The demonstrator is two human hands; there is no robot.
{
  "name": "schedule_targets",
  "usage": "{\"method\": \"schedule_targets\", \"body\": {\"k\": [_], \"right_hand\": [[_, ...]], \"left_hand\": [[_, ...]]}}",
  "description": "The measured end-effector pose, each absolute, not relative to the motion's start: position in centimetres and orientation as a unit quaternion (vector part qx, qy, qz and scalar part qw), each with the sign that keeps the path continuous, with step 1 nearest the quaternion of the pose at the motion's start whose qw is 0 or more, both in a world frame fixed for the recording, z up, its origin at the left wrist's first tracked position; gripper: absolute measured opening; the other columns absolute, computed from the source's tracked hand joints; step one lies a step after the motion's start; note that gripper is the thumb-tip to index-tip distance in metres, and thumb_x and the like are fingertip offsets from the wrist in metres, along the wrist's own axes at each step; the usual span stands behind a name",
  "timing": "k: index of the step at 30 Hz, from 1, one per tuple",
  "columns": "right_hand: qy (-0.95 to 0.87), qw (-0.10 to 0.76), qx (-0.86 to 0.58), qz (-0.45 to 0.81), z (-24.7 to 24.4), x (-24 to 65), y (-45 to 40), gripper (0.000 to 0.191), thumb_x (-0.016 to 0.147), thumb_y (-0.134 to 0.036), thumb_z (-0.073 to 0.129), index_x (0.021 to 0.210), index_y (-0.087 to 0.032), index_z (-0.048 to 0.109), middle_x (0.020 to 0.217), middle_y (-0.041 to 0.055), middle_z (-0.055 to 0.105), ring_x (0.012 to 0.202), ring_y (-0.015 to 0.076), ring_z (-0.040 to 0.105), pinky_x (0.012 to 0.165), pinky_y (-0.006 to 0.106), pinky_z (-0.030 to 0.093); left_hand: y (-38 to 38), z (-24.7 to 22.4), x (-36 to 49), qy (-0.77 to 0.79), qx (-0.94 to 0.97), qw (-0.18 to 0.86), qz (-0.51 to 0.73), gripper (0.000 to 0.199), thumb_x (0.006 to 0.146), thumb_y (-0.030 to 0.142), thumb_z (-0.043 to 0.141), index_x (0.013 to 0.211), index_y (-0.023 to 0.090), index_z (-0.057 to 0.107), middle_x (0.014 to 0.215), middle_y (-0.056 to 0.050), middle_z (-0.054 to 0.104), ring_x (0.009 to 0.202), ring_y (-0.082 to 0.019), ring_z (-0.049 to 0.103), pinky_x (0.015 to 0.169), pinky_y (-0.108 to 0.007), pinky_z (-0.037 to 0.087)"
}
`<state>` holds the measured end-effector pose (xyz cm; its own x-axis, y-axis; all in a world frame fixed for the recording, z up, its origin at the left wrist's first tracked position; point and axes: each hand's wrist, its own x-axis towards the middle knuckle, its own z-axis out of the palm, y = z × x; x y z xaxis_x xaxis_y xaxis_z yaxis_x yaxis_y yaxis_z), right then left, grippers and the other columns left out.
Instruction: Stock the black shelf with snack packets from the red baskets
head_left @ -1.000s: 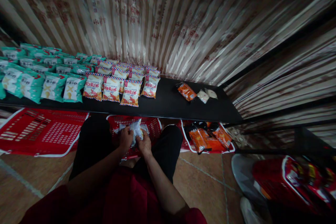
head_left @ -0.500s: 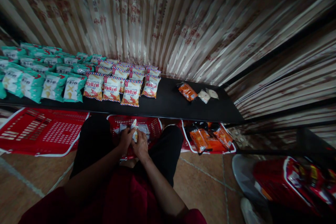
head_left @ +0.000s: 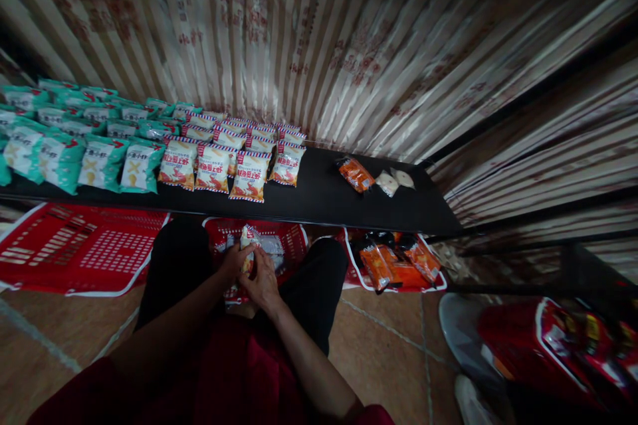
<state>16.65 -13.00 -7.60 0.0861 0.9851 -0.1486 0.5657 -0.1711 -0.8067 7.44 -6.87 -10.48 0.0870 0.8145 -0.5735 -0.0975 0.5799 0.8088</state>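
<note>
Between my knees, both hands hold one small white snack bag [head_left: 250,235] with a striped top edge. My left hand [head_left: 234,261] grips its left side, and my right hand [head_left: 262,275] closes on the right and lower part. The fingers cover much of the bag. Beneath them sits a red basket [head_left: 295,239] with pale packets inside, partly hidden by my hands. On the black shelf [head_left: 319,196] ahead, several similar white-and-orange snack bags [head_left: 248,176] stand in rows.
Teal snack bags [head_left: 100,163] crowd the shelf's left end. To the right lie an orange packet [head_left: 355,174] and two small pale round packets [head_left: 387,182]. A red basket [head_left: 119,259] is at left; another basket [head_left: 353,279] holds orange packets. Striped curtain [head_left: 299,33] hangs behind.
The snack bag has turned between my hands, so more of its printed face shows. My hands have shifted slightly left and my right fingers have moved lower on it.
</note>
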Motion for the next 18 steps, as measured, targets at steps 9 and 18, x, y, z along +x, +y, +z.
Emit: {"method": "schedule_targets", "body": {"k": [9, 18], "right_hand": [[-0.514, 0.406, -0.660, 0.368, -7.8, 18.0, -12.8, 0.026, 0.079, -0.024, 0.049, 0.097, -0.021, 0.066, 0.108, 0.0067, 0.065, 0.106, 0.0196, 0.056, 0.098, 0.035, 0.039], [-0.300, 0.436, -0.726, 0.438, -8.8, 20.3, -11.4, 0.051, 0.071, -0.050, 0.058, 0.108, -0.015, 0.060, 0.103, 0.0090, 0.066, 0.098, 0.0232, 0.060, 0.088, 0.034, 0.045]], "left_hand": [[-7.0, -10.9, 6.8, 0.552, 0.286, 0.711, 0.328, 0.051, 0.053, 0.046, 0.078, 0.087, 0.013, 0.059, 0.064, -0.003, 0.066, 0.059, -0.019, 0.064, 0.056, -0.029, 0.048], [-7.3, -8.6, 6.9, 0.484, 0.225, 0.789, 0.303, 0.049, 0.060, 0.033, 0.079, 0.097, 0.013, 0.056, 0.070, -0.006, 0.069, 0.063, -0.022, 0.067, 0.059, -0.030, 0.052]]}}
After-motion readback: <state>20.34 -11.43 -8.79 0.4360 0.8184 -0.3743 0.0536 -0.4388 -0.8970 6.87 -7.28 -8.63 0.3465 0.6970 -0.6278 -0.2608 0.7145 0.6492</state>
